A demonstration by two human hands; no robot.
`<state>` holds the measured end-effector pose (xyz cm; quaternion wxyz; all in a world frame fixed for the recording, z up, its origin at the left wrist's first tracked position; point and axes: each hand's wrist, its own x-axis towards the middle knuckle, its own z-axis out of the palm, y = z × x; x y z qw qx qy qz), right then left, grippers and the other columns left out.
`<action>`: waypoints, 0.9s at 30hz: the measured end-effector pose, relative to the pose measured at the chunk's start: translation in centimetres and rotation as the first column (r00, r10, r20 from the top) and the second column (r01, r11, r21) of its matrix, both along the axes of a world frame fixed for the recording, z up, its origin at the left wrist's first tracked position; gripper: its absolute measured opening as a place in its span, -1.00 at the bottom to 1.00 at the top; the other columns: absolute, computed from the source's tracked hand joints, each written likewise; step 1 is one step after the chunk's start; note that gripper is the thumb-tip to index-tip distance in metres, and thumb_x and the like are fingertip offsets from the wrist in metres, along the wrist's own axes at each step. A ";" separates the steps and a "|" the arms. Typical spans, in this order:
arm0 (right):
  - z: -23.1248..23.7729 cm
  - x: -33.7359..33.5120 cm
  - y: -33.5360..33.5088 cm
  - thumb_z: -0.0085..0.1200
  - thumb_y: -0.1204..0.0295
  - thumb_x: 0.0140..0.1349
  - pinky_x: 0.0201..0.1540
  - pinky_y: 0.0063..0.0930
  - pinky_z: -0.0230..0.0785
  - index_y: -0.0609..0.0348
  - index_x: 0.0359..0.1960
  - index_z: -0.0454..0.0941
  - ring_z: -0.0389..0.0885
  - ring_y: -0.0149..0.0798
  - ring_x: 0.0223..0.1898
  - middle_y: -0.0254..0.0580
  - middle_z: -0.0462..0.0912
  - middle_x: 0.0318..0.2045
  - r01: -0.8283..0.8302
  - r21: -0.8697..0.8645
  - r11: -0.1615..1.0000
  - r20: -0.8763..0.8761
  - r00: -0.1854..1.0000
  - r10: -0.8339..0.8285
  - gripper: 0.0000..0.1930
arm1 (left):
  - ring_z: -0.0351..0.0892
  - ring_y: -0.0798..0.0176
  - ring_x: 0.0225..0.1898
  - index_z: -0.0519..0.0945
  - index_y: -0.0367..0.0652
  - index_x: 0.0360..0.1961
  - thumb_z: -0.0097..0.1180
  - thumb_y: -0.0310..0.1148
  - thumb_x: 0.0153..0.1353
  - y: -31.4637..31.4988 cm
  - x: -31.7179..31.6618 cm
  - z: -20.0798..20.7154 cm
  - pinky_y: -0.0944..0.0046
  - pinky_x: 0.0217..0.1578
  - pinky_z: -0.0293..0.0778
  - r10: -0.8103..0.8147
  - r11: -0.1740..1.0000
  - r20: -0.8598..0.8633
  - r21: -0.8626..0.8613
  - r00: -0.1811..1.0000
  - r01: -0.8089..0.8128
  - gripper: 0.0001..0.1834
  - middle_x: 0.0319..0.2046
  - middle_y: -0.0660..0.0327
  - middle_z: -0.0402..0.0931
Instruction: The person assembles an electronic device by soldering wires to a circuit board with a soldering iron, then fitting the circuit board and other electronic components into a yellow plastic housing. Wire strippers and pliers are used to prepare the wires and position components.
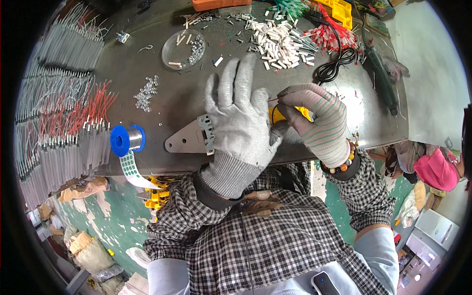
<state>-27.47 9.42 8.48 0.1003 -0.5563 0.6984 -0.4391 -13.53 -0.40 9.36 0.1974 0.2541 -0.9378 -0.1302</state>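
Center frame, right hand pinches red wire; left hand fans fingers by bracket, can't tell if it's gripping.

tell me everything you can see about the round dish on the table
The dish is round, shallow and see-through, perhaps glass or plastic. It lies flat on the dark table, ahead and left of the left hand, touched by neither hand. It holds pale sticks and many small shiny pieces clustered on its right.
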 end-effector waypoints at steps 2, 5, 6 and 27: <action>-0.2 0.3 0.1 0.26 0.62 -0.02 -0.20 -0.35 0.51 0.15 -0.34 0.65 0.66 -0.13 -0.27 -0.20 0.67 -0.31 0.013 0.004 1.000 0.003 1.000 -0.013 -0.82 | 0.08 -0.13 0.35 0.61 -0.17 -0.30 0.38 -0.26 -0.16 -0.2 0.1 -0.5 -0.21 0.33 0.00 -0.015 1.000 -0.022 0.006 1.000 0.015 -0.63 0.34 0.00 0.15; -0.4 0.5 0.4 0.27 0.61 -0.01 -0.20 -0.36 0.51 0.15 -0.33 0.65 0.66 -0.15 -0.27 -0.21 0.67 -0.31 -0.020 0.009 1.000 0.047 0.999 0.020 -0.83 | 0.12 -0.08 0.34 0.63 -0.16 -0.36 0.38 -0.29 -0.14 -0.9 0.5 -1.2 -0.20 0.32 0.02 -0.041 0.996 -0.087 0.074 0.995 0.048 -0.70 0.30 0.04 0.22; -0.5 0.5 0.4 0.27 0.61 0.00 -0.19 -0.36 0.52 0.15 -0.33 0.65 0.66 -0.15 -0.27 -0.21 0.67 -0.30 -0.017 0.022 1.000 0.075 0.997 0.015 -0.83 | 0.13 -0.08 0.34 0.64 -0.14 -0.36 0.38 -0.32 -0.15 -1.0 0.6 -1.4 -0.17 0.32 0.04 -0.048 0.989 -0.132 0.135 0.990 0.066 -0.71 0.30 0.06 0.23; -0.3 -0.6 0.1 0.25 0.52 0.09 -0.33 -0.34 0.48 0.21 -0.27 0.58 0.63 -0.16 -0.38 -0.20 0.62 -0.45 -0.057 0.088 0.995 -0.122 0.990 0.068 -0.83 | 0.09 -0.01 0.38 0.70 -0.03 -0.45 0.37 -0.44 -0.19 -1.8 0.7 -1.2 -0.07 0.37 -0.03 -0.068 0.987 -0.115 0.138 0.991 0.083 -0.82 0.33 0.26 0.28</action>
